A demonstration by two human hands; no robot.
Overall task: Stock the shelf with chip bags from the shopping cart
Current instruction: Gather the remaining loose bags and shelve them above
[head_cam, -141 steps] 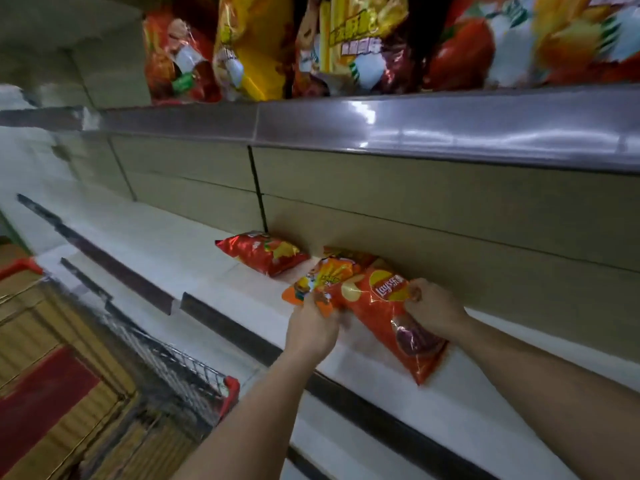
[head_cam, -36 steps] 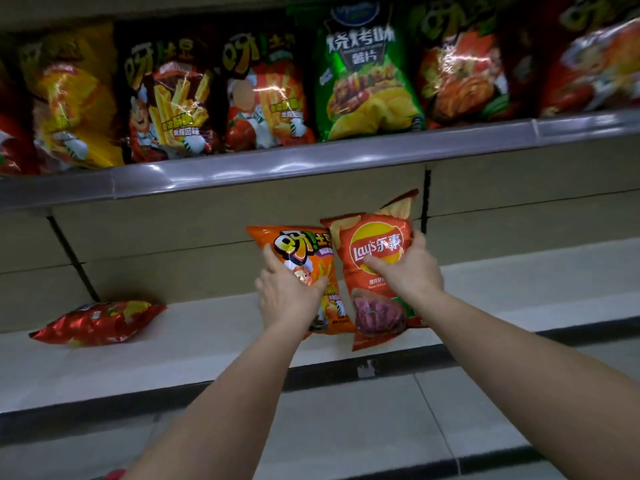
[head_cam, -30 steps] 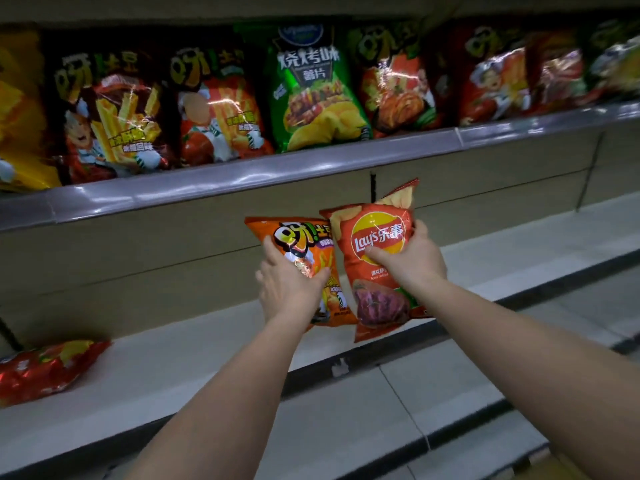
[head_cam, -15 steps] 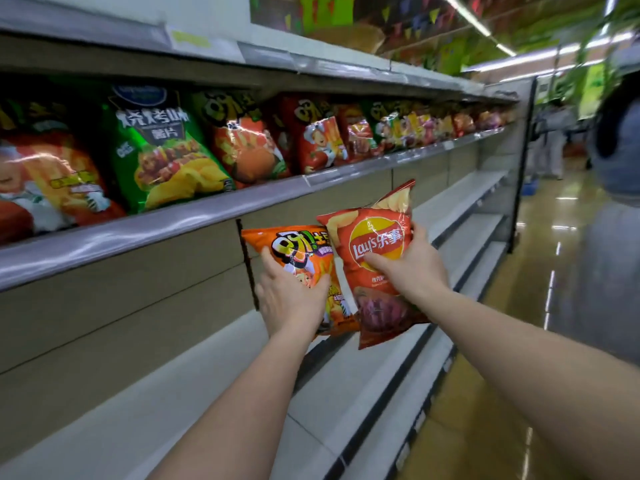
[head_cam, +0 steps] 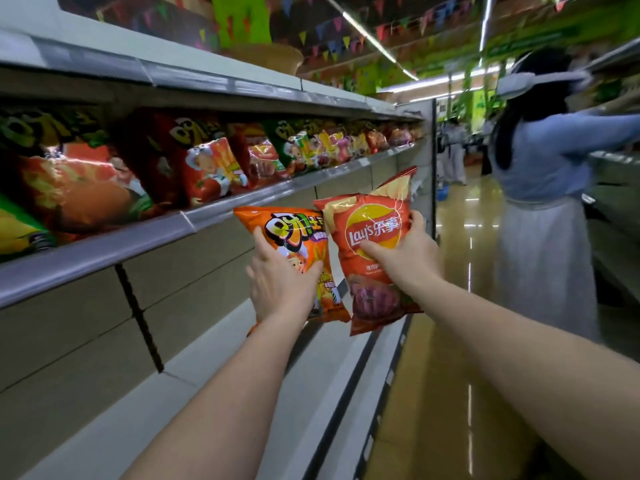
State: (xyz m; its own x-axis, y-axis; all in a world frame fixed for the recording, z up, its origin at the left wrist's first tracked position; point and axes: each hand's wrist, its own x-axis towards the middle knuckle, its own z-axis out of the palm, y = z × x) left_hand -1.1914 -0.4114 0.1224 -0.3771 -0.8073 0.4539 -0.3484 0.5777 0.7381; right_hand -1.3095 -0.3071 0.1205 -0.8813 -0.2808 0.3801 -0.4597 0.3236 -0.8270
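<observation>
both bags (head_cam: 372, 233) lifted off shelf (head_cam: 221, 341), now held upright.

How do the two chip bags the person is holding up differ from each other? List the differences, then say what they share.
The orange cartoon bag sits in the left hand; the red Lay's bag sits in the right hand.
The orange cartoon bag shows a cartoon figure; the red Lay's bag shows a round yellow-and-red logo.
The red Lay's bag reaches higher and overlaps the orange cartoon bag's right edge.
Both are held upright, facing the camera, off the shelf.

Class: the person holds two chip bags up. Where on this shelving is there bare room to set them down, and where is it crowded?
Free: the lower shelf under the silver rail, bare beside the left hand. Crowded: the upper shelf's row of bags.
</observation>
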